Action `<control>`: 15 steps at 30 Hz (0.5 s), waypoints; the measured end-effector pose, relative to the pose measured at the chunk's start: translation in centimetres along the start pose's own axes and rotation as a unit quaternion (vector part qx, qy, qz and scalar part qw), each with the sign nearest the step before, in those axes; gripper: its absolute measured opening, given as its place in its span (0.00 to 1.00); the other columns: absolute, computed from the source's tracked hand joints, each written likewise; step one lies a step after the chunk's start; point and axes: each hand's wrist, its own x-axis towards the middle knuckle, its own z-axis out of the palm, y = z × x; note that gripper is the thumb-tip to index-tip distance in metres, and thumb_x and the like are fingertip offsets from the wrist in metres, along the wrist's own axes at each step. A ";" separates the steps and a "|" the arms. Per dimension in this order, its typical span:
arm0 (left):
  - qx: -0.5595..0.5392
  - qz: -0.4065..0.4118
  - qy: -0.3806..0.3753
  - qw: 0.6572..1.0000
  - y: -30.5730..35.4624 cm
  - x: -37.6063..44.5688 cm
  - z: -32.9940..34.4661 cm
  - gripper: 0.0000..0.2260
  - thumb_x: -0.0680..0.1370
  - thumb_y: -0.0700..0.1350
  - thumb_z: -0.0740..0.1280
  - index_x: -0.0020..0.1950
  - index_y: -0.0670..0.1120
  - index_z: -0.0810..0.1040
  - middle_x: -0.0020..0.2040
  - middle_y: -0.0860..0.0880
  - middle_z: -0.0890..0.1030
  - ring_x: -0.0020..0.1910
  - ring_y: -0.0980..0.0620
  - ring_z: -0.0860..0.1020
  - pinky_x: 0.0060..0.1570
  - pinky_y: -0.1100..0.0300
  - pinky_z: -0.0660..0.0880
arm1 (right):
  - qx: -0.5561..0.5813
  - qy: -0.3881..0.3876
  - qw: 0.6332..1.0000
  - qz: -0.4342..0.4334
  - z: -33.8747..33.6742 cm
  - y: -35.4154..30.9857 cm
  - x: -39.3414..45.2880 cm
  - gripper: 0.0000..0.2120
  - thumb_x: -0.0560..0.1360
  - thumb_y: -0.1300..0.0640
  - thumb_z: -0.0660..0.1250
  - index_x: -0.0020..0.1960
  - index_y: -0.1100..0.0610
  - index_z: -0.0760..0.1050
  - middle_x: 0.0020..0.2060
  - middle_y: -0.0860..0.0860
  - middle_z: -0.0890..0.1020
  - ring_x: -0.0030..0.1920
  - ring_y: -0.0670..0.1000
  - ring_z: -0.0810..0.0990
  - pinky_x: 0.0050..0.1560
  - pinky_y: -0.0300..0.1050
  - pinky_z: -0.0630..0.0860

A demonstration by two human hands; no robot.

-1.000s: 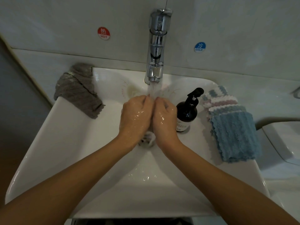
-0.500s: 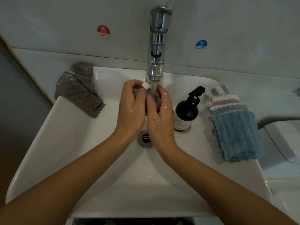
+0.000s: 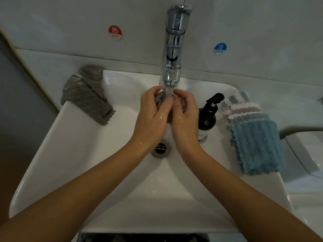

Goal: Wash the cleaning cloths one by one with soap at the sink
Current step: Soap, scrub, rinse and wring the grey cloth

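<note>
My left hand (image 3: 151, 114) and my right hand (image 3: 185, 117) press together around a balled-up grey wet cloth (image 3: 160, 100), held under the running water from the chrome tap (image 3: 172, 49). Most of the cloth is hidden by my fingers. Both hands are wet and sit over the white sink (image 3: 73, 154), above the drain (image 3: 160, 148). A dark soap pump bottle (image 3: 207, 117) stands inside the basin just right of my right hand.
A grey cloth (image 3: 87, 95) lies draped over the sink's back left rim. A stack of cloths with a blue one on top (image 3: 253, 138) rests on the right rim. Hot and cold stickers mark the wall. A white fixture (image 3: 307, 151) stands at the far right.
My hands have risen from low in the basin near the drain up to the tap's stream, and the cloth between them now shows under the water.
</note>
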 end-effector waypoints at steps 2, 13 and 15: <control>0.055 -0.040 -0.002 0.998 -0.2 0.3 -0.2 0.20 0.76 0.65 0.54 0.63 0.57 0.68 0.59 0.52 0.77 0.55 0.55 0.79 0.56 0.48 0.78 | -0.016 -0.015 0.999 -0.029 0.1 0.0 0.0 0.09 0.82 0.63 0.60 0.60 0.56 0.72 0.49 0.50 0.81 0.49 0.41 0.81 0.46 0.34 0.78; 0.004 -0.001 0.128 0.992 0.4 0.1 -0.9 0.06 0.83 0.41 0.57 0.54 0.46 0.73 0.45 0.52 0.80 0.44 0.57 0.80 0.42 0.62 0.78 | -0.023 -0.095 0.995 0.026 0.8 0.4 -0.7 0.25 0.81 0.57 0.63 0.75 0.56 0.60 0.61 0.52 0.78 0.57 0.45 0.80 0.55 0.40 0.79; -0.004 0.004 0.151 0.989 0.5 0.2 -1.0 0.06 0.83 0.40 0.57 0.55 0.45 0.73 0.45 0.52 0.79 0.45 0.57 0.80 0.44 0.63 0.78 | -0.013 -0.096 0.994 0.052 0.9 0.5 -0.6 0.27 0.79 0.52 0.66 0.75 0.54 0.61 0.60 0.51 0.79 0.58 0.47 0.80 0.59 0.47 0.79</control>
